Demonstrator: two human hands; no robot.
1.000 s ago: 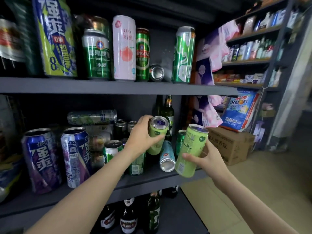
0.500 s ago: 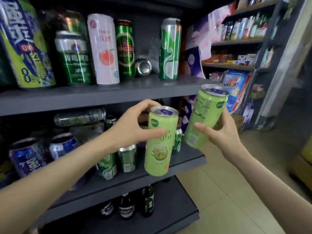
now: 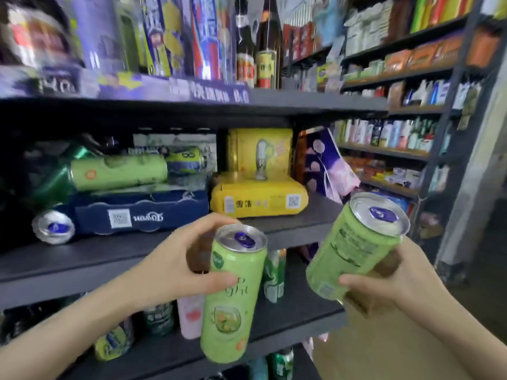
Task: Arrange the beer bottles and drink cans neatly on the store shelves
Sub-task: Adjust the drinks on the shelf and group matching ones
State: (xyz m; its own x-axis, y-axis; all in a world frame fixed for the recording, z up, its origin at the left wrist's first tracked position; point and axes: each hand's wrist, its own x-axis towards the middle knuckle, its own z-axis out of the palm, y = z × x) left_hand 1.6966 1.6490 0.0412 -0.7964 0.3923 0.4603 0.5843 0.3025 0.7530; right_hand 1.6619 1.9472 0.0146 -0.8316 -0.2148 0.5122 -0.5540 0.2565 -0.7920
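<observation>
Left hand point(image 3: 175, 267) grips near green can point(image 3: 233, 294), right hand point(image 3: 384, 286) grips right green can point(image 3: 356, 248); likely rigid, smooth, slippery; hold mid-body.

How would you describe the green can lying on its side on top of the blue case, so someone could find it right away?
Start at the dark grey shelf running across the middle, and find the blue case at its left. A light green can lies on its side on top of it. Unlike the two matching green cans held in the hands, it is lying down, and it is paler than the darker green cans to its left.
</observation>
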